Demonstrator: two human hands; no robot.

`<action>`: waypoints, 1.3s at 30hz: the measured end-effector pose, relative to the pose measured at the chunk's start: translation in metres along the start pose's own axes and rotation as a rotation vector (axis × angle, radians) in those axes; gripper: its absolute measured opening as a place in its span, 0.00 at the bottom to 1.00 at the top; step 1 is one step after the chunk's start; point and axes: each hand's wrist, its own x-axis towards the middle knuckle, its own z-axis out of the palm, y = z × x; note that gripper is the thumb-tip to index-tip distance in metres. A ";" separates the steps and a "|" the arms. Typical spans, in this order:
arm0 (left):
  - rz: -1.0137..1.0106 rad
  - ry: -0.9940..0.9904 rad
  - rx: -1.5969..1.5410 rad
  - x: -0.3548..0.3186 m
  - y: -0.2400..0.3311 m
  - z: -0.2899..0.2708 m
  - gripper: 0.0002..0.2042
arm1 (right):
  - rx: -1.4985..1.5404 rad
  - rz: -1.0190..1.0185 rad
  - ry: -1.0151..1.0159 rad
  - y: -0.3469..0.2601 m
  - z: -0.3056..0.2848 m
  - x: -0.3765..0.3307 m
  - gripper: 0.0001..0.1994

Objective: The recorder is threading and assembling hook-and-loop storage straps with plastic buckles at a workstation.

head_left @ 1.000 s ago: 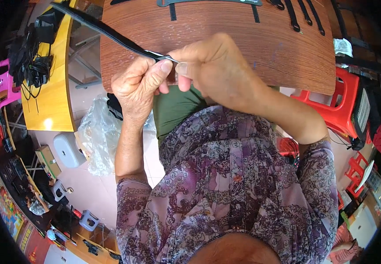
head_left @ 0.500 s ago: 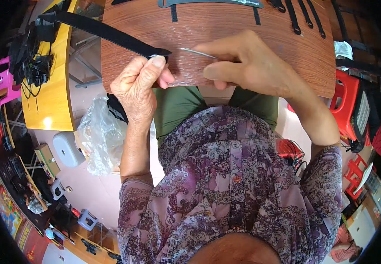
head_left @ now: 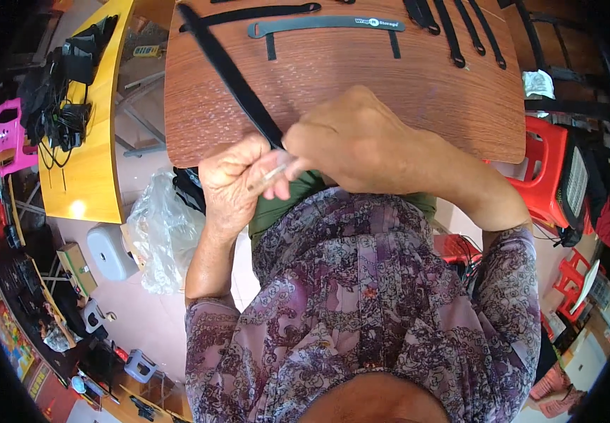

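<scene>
A long black fabric strap (head_left: 231,77) runs slantwise from the far left of the table down to my hands. My left hand (head_left: 231,183) is closed, pinching the strap's near end between thumb and fingers just past the table edge. My right hand (head_left: 361,144) is closed too, its fingers against the left thumb at that end. A thin silver tool (head_left: 270,173) from my right hand shows as a pale, blurred streak across the left thumb; its exact kind cannot be made out. My right hand's back hides its fingertips and part of the strap end.
On the brown table (head_left: 446,106) lie a grey strap (head_left: 326,25) with two black tabs and several black looped straps (head_left: 449,35). A yellow table (head_left: 79,183) at left bears black cables (head_left: 65,106). A red stool (head_left: 541,169) stands right; a clear plastic bag (head_left: 164,233) sits lower left.
My right hand has moved left and nearer me, bringing the silver tool onto the left thumb. Both hands are lower in view, and the strap now slopes more steeply. The table shows more of its far side.
</scene>
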 end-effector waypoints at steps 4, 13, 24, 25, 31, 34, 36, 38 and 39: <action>0.055 -0.135 0.113 -0.005 0.013 0.000 0.10 | 0.101 0.005 -0.117 -0.003 -0.010 -0.002 0.07; 0.034 -0.243 0.253 -0.017 0.014 -0.020 0.11 | 0.125 0.293 -0.122 0.013 -0.060 -0.011 0.05; -0.031 -0.112 0.233 -0.001 -0.005 -0.003 0.19 | 0.175 -0.069 -0.087 -0.001 -0.015 -0.011 0.06; -0.024 -0.144 0.263 0.003 -0.001 -0.001 0.22 | 0.182 -0.063 -0.107 -0.002 -0.015 -0.010 0.06; -0.016 -0.207 0.316 0.018 0.021 0.003 0.15 | 0.150 -0.096 -0.137 0.001 -0.012 -0.011 0.05; -0.030 -0.246 0.343 0.017 0.021 0.002 0.10 | 0.136 -0.100 -0.026 0.003 -0.015 -0.010 0.05; 0.170 -0.043 0.530 0.009 0.017 0.010 0.09 | 0.134 -0.024 0.033 0.001 -0.014 -0.012 0.06; 0.283 0.014 0.543 0.008 0.011 0.014 0.09 | 0.132 0.046 0.092 -0.004 -0.016 -0.011 0.08; 0.437 0.090 0.660 0.007 0.007 0.014 0.09 | 0.123 0.111 0.039 -0.010 -0.019 -0.010 0.11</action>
